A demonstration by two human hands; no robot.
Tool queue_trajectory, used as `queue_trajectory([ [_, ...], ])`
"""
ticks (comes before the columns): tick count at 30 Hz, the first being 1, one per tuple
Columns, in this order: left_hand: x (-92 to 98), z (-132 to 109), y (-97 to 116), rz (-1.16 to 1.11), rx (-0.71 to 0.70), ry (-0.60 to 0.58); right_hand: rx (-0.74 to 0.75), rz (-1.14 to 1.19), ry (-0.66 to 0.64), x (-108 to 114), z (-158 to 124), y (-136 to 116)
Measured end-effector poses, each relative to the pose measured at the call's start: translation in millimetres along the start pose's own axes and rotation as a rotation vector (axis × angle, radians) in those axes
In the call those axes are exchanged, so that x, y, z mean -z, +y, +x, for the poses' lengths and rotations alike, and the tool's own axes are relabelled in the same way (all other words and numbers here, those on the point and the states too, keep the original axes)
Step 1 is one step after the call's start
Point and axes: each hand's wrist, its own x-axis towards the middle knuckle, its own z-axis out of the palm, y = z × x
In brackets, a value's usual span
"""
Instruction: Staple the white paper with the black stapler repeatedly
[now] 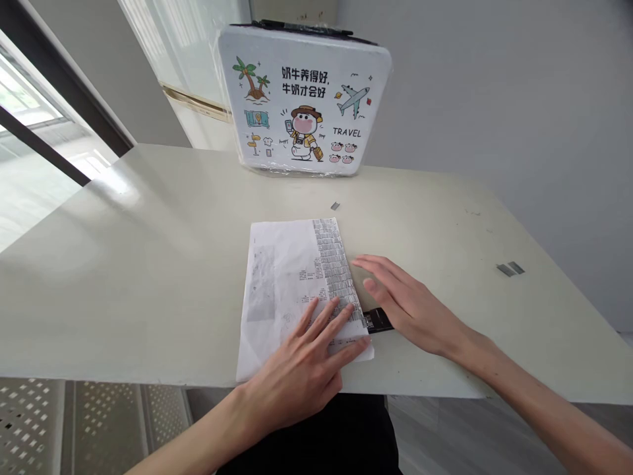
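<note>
Head view: staples (337, 270) cover most of the paper's (287, 264) right edge; the bottom looks bare. Left hand (309, 359) lies flat, fingers spread; right hand (420, 320) seems empty, fingers loose.

Left hand (311, 369), bare; right hand (420, 316), likewise bare; fingers (339, 324) are long and slender, tapering at the tips; forearms (524, 396) are slim and uncovered as far as they show; garment (316, 442) over the lap is plain black; its cut and fabric are too dark to tell.
</note>
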Motion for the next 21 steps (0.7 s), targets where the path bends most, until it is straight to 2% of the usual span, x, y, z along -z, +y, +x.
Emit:
queue_trajectory([
  [4,4.1,-2.4,-0.3,-0.004,0.010,-0.004,0.207,-0.044,-0.117,8.5,-16.3,24.2],
  [8,7.1,-6.7,-1.8,0.002,0.014,-0.018,0.234,-0.043,-0.039,8.4,-31.2,45.7],
  [12,10.4,-8.5,0.0,0.019,0.011,-0.034,0.137,0.005,0.020,9.8,-41.4,64.4],
  [15,16.7,-11.2,-3.9,0.025,-0.015,-0.053,-0.021,-0.011,0.123,12.1,-50.1,82.0],
  [18,28.4,-22.3,-24.8,0.051,0.017,-0.017,-0.163,-0.029,0.206,13.1,-62.5,100.2],
  [21,43.9,-43.1,-58.9,0.141,0.163,0.042,-0.233,-0.004,0.254,11.8,-76.3,112.7],
])
